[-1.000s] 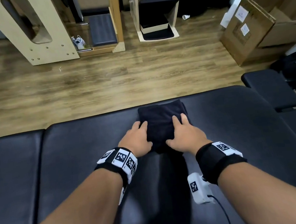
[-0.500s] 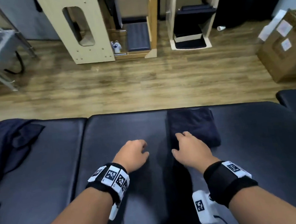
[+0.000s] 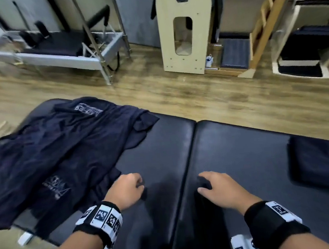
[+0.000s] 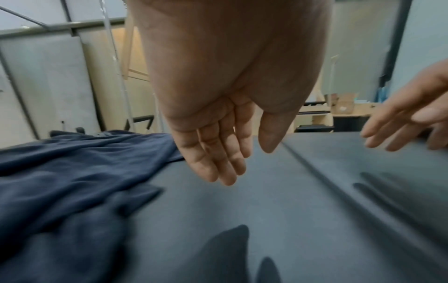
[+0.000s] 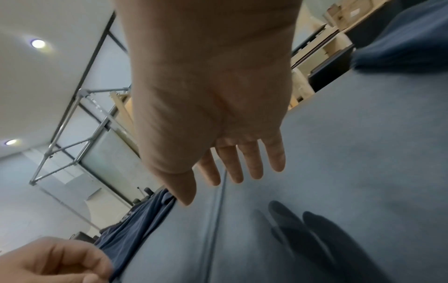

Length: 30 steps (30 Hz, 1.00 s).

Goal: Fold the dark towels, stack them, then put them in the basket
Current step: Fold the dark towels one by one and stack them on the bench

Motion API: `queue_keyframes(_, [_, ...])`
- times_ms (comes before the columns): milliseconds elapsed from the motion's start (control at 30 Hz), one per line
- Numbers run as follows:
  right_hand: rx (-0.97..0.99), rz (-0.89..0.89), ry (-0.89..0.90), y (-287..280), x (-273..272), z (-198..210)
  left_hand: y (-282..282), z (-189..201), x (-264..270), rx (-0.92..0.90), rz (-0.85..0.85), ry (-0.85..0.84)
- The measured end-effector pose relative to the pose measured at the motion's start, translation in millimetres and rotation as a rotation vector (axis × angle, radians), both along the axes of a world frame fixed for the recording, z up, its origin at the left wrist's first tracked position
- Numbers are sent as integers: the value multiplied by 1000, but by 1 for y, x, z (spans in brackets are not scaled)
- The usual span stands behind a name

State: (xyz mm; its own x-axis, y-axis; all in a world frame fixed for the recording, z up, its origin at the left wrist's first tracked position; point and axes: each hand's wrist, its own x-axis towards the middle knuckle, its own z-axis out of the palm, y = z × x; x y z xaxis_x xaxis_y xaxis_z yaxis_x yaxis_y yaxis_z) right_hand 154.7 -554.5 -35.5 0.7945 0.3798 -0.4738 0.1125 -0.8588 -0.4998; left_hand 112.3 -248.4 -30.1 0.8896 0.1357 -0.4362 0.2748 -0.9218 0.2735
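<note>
A loose heap of unfolded dark navy towels [image 3: 51, 156] lies on the left part of the black padded table [image 3: 234, 157]. One folded dark towel [image 3: 322, 162] lies flat at the table's right end. My left hand [image 3: 134, 186] hovers just right of the heap's near edge, with relaxed fingers [image 4: 218, 162] that hold nothing. The heap [image 4: 72, 172] lies just to the left of those fingers. My right hand [image 3: 205, 183] hangs over the bare padding left of the folded towel, its fingers [image 5: 237, 168] straight and empty. No basket is in view.
A seam [image 3: 191, 152] splits the table into two pads. Beyond the far edge is wooden floor [image 3: 176, 94] with a metal exercise frame [image 3: 60, 54] at the back left and a pale wooden arched unit [image 3: 185, 37] behind the middle.
Both hands have come off the folded towel and moved left across the table. The view swung left, bringing the unfolded heap in and leaving the folded towel at the right.
</note>
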Motion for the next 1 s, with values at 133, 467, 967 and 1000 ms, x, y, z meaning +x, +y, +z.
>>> queue_keyframes(133, [-56, 29, 6, 79, -2, -2, 83, -13, 2, 122, -59, 12])
queue_keyframes(467, [-132, 123, 66, 226, -12, 0, 188, -48, -7, 319, 85, -47])
queue_keyframes(967, [48, 285, -170, 364, -10, 17, 226, 4, -2, -611, 133, -214])
queue_keyframes(1000, [37, 265, -211, 368, -8, 20, 228, 5, -4, -623, 156, -214])
